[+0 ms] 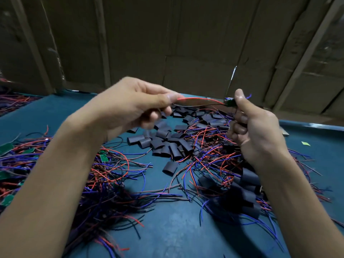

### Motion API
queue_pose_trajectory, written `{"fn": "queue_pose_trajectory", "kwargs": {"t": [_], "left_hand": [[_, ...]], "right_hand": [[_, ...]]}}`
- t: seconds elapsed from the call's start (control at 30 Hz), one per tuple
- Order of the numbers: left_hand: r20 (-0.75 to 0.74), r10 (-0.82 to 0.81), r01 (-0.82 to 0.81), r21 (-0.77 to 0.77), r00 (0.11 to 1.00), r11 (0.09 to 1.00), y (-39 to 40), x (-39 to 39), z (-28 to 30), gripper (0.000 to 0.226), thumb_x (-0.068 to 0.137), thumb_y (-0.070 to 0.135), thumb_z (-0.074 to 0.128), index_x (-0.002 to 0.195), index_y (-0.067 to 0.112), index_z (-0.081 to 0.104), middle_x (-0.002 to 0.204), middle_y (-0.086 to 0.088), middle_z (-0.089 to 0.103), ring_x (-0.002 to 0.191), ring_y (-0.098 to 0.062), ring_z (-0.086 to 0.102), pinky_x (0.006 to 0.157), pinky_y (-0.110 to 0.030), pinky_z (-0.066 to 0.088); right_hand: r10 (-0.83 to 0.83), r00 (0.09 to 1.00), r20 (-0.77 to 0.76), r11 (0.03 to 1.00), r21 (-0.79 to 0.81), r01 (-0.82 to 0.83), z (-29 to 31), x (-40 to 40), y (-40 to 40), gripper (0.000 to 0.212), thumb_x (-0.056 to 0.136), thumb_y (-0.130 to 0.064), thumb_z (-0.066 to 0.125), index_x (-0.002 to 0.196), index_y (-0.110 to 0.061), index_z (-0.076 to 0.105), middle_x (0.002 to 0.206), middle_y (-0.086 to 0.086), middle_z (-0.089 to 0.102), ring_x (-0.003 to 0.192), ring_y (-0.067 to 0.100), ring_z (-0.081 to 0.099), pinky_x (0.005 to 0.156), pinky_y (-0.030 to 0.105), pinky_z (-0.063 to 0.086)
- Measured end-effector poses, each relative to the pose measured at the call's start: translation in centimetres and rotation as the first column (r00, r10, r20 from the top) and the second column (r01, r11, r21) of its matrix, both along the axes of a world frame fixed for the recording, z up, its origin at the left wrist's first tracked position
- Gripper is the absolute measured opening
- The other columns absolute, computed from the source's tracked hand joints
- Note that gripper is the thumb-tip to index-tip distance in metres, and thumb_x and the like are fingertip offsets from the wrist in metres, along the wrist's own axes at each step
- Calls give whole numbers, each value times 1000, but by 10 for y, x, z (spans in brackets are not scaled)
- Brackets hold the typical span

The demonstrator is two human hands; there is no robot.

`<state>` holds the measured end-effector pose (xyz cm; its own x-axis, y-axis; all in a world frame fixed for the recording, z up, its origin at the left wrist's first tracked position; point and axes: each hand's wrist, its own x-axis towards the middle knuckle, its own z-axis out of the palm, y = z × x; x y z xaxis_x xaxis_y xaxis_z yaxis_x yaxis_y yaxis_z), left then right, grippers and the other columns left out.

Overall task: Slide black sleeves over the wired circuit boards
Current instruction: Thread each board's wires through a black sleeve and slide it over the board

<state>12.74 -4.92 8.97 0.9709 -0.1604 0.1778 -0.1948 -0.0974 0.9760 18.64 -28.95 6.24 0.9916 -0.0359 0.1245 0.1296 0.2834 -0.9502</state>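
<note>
My right hand [255, 127] is raised above the table and pinches a small green circuit board [230, 103] between thumb and fingers. Red and black wires [201, 101] run from the board leftward to my left hand [134, 107], which pinches their free ends between thumb and forefinger. The wires are stretched almost level between the two hands. Something dark shows under the lower fingers of my left hand; I cannot tell whether it is a sleeve held there. Loose black sleeves [163, 142] lie in a heap on the table below the hands.
The teal table [167, 229] carries tangled red, blue and black wires with green boards [104, 158] at the left and another tangle with black sleeves [243, 194] at the right. Brown cardboard sheets [186, 43] stand along the far edge.
</note>
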Motion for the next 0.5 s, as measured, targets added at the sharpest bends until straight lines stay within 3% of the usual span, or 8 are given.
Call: {"fn": "queue_pose_trajectory", "kwargs": {"t": [0.1,0.2,0.27,0.33,0.4,0.43,0.47,0.5], "left_hand": [[78,132,-116,-182,988,976,1,0,3,25,78,21,73,98,6,78,80,-6,73,64,-7,63,49,-14,46],[104,210,-171,-295,972,940,-1,1,3,22,81,17,72,98,4,75,83,-6,75,73,-11,71,56,-17,52],[122,239,-191,-313,963,930,-3,2,3,18,84,17,71,97,5,74,82,-4,76,74,-10,72,56,-17,53],[155,279,-231,-269,948,935,-2,1,4,16,86,18,71,95,6,74,81,-5,76,72,-10,71,55,-17,52],[230,311,-288,-128,922,949,-1,0,5,16,87,21,71,94,8,75,81,-6,77,70,-10,70,52,-18,51],[277,306,-307,-42,911,951,-1,0,4,15,88,23,71,93,10,75,81,-6,77,69,-10,69,50,-19,50],[315,288,-314,35,904,949,-2,-1,4,13,89,24,71,91,12,76,80,-5,77,66,-8,66,49,-19,48],[343,263,-312,94,902,946,-4,-1,3,11,89,25,72,90,15,77,79,-4,76,62,-6,62,48,-18,46]], "right_hand": [[43,993,-108,998,57,-37,-5,8,-3,44,91,-41,73,56,-24,52,56,-8,27,45,10,20,43,21,24],[133,972,-196,990,-12,-138,-12,13,-2,42,91,-43,72,58,-24,53,56,-9,29,42,8,20,39,19,27],[222,942,-253,955,-137,-262,-14,12,-4,37,90,-47,72,68,-21,57,57,-8,26,42,9,19,40,19,23],[226,928,-298,821,-454,-346,-11,9,-9,48,85,-57,72,78,-10,73,54,-6,26,42,12,21,41,19,22],[127,979,-161,569,-797,-205,-9,5,-15,56,83,-66,70,82,-11,79,51,-2,31,43,17,29,42,20,24],[107,994,-13,519,-852,-67,-7,3,-15,54,84,-65,69,83,-12,79,50,-2,33,43,16,31,42,20,25],[124,986,112,576,-817,21,-6,1,-15,48,87,-60,70,84,-13,78,49,-4,35,43,14,31,44,20,26],[153,968,196,694,-719,36,-4,-2,-12,37,89,-54,71,87,-18,79,49,-8,38,43,13,31,45,21,27]]}}
